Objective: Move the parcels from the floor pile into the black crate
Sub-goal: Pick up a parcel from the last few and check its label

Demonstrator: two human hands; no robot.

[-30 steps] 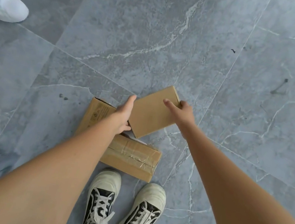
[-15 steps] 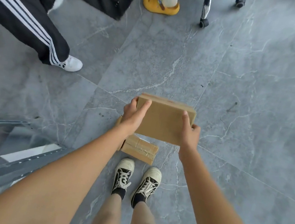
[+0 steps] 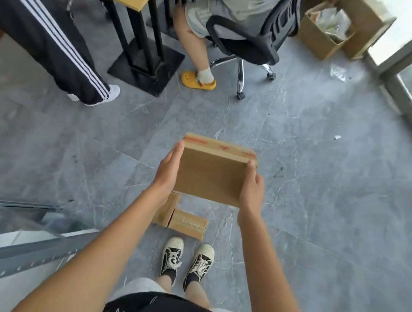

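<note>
A flat brown cardboard parcel (image 3: 211, 176) with red-printed tape along its far edge hangs well above the floor, level, held between both hands. My left hand (image 3: 167, 171) grips its left side and my right hand (image 3: 252, 189) grips its right side. Below it, in front of my shoes, two taped cardboard parcels remain on the grey tiles: a narrow one (image 3: 167, 211) and a wider one (image 3: 188, 223) touching it. No black crate shows in the head view.
A standing person's striped black trouser leg (image 3: 48, 31) is at the left. A wooden desk on a black stand (image 3: 144, 62) and a seated person on a black office chair (image 3: 247, 42) are ahead. Open cardboard boxes (image 3: 329, 29) sit far right; glass panels border both sides.
Both hands took the flat parcel off the floor pile and raised it as I stood up. The view rose, bringing the desk, chair and people into sight.
</note>
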